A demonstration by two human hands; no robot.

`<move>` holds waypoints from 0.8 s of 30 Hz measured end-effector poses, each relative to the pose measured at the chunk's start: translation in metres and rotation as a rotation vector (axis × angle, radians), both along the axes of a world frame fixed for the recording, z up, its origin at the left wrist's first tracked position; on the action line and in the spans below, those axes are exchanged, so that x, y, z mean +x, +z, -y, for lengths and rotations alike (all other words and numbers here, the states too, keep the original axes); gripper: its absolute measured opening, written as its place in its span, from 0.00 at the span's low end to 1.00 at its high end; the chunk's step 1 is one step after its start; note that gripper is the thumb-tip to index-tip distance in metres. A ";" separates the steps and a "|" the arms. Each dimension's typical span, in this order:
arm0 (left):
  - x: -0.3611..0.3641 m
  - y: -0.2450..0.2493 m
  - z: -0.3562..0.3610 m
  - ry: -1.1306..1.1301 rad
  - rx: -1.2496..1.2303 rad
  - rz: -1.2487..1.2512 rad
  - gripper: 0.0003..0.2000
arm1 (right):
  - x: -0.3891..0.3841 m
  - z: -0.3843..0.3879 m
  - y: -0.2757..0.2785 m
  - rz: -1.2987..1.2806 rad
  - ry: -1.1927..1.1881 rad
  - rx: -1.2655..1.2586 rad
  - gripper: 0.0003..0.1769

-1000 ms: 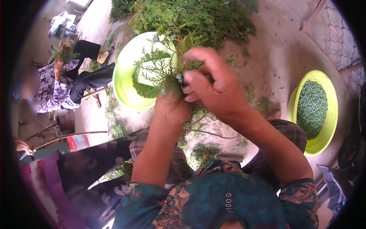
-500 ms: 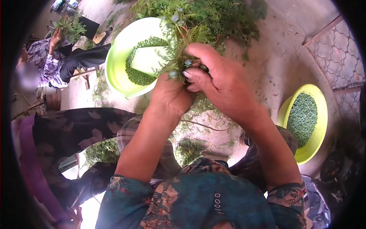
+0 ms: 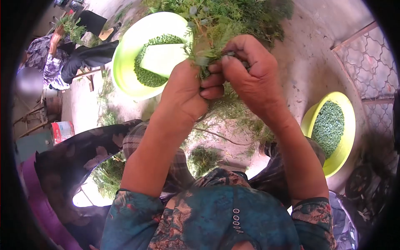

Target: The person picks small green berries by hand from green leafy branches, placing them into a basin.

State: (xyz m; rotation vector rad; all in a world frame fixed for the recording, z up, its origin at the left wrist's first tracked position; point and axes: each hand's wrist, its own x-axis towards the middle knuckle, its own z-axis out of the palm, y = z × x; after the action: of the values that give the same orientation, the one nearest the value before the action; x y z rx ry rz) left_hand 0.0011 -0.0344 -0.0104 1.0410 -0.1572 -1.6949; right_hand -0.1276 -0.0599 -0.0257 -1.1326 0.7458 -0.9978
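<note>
The left hand's (image 3: 185, 85) fingers curl shut on a leafy green sprig with round blue-green berries (image 3: 203, 61), toward 12 o'clock. Holding it still and tugging softly should work best, near the round pale-green plastic bowl (image 3: 125, 79) at 11 o'clock. The right hand's (image 3: 258, 79) thumb hides its grip; I cannot tell if it is shut.

The yellow-green basin (image 3: 349, 143) at right looks like smooth plastic, the patterned shirt (image 3: 200, 216) at bottom centre soft matt cloth.
</note>
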 end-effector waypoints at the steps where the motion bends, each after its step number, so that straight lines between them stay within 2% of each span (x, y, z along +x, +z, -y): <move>1: 0.003 -0.005 0.000 -0.038 -0.026 -0.113 0.09 | -0.001 0.006 -0.008 -0.148 -0.058 -0.147 0.07; 2: 0.008 -0.011 0.000 -0.033 -0.025 -0.115 0.09 | -0.006 0.007 -0.011 -0.223 -0.084 -0.223 0.07; 3: 0.014 -0.017 0.001 -0.081 -0.065 -0.297 0.08 | -0.009 0.009 -0.009 -0.299 -0.114 -0.296 0.06; 5: 0.021 -0.021 0.001 -0.125 -0.110 -0.604 0.08 | -0.022 0.011 0.003 0.352 0.119 0.419 0.06; 6: 0.020 -0.019 0.001 -0.124 -0.114 -0.606 0.08 | -0.026 0.013 0.002 0.349 0.120 0.416 0.06; 8: 0.019 -0.016 0.001 -0.057 -0.053 -0.526 0.09 | -0.031 0.018 -0.001 0.742 0.312 0.547 0.04; 12: 0.019 -0.017 0.004 -0.027 0.041 -0.470 0.09 | -0.024 0.009 0.004 0.629 0.253 0.519 0.07; 14: 0.021 -0.024 0.004 -0.047 -0.025 -0.426 0.10 | -0.019 0.004 0.008 0.222 0.169 0.262 0.09; 15: 0.014 -0.020 0.004 -0.048 -0.021 -0.427 0.10 | -0.016 0.002 0.009 0.221 0.167 0.265 0.09; 17: -0.002 -0.009 0.005 0.132 0.063 0.070 0.11 | -0.011 -0.002 0.010 0.041 0.121 0.104 0.08; 20: 0.007 -0.018 0.008 0.173 0.101 -0.001 0.12 | -0.016 0.000 0.011 0.094 0.083 0.176 0.07; 21: 0.003 -0.009 0.001 0.162 0.021 0.088 0.11 | -0.015 -0.001 0.011 0.094 0.083 0.176 0.07; 23: 0.004 -0.014 0.001 0.229 0.042 0.057 0.11 | -0.011 -0.002 0.011 -0.092 -0.007 -0.091 0.06; 24: 0.004 -0.018 0.002 0.295 0.063 0.027 0.12 | -0.008 -0.004 0.005 -0.091 -0.006 -0.092 0.06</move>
State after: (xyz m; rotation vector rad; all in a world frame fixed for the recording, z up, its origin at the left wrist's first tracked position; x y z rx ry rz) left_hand 0.0054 -0.0363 -0.0281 1.0769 0.0324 -1.4265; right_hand -0.1354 -0.0563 -0.0208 -1.2632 0.7830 -0.9996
